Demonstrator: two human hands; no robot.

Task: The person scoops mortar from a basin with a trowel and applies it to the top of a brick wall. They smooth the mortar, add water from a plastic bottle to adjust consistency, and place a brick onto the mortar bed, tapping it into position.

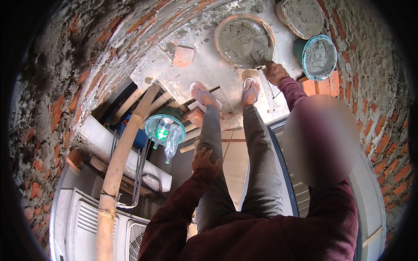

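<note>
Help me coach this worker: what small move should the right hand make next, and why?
Probably push the trowel deeper into the mortar and lift a load. The right hand grips the trowel with its blade at the edge of the full pan, while the left hand rests on the thigh.

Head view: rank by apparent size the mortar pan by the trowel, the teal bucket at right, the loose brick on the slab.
1. Mortar pan, largest.
2. Teal bucket, clearly smaller across.
3. Loose brick, smallest.
All sit at about the same level on the platform, so the order looks safe despite the fisheye bend.
</note>
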